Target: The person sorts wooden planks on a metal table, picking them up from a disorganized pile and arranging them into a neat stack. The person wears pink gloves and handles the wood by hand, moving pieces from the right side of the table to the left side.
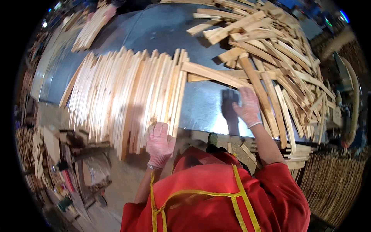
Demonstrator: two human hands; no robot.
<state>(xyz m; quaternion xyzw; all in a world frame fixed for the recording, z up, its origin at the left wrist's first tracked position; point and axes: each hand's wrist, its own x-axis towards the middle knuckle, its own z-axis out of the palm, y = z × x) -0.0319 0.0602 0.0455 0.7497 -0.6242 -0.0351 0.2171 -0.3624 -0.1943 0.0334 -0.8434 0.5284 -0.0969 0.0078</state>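
Both left hand (159,146) and right hand (248,108) have thumb and fingers apart. We should evenly steady slats (123,94) by our left fingers.

A bare patch of metal table (199,106) lies between the row of boards (119,92) on the left and the heap of boards (286,58) on the right, open toward the near edge. On its far side a slanting board (216,74) bars a low sweep, bridging row and heap. The right hand (248,108) takes up the patch's right margin, the left hand (159,141) the row's near right corner. Beyond the row, open table runs toward the far left, where another person's hand (109,12) and a bundle of sticks (91,31) stand in the way.
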